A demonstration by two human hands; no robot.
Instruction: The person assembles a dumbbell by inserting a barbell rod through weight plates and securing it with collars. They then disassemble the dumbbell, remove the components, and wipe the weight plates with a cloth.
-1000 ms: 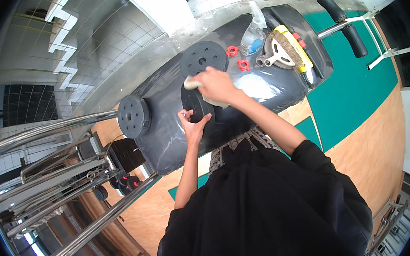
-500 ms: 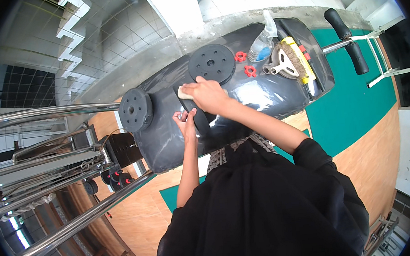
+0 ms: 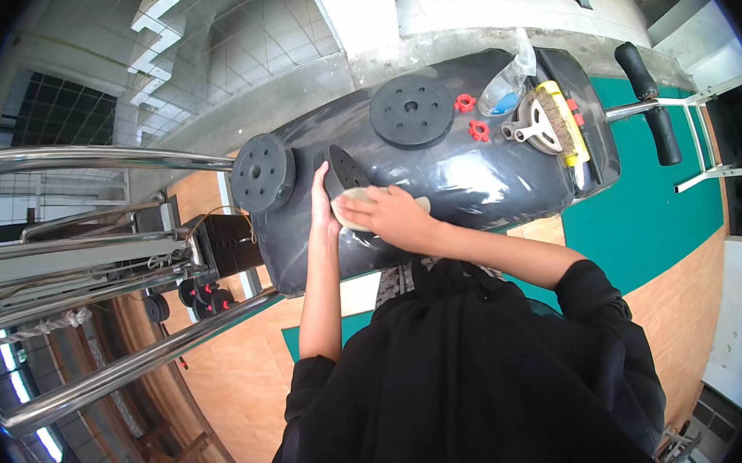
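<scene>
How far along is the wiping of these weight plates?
In hand: the left hand steadies an upright black round weight plate on the dark padded bench while the right hand presses a pale cloth against it. Two more black plates lie nearby, one flat, one at the bench end; whether they are already wiped cannot be told.

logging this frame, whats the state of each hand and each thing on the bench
left hand: steadying the upright black weight plate
right hand: pressing a pale cloth on that plate
flat black weight plate: lying flat
clear spray bottle: lying down
two red collar nuts: loose, off any bar
</scene>
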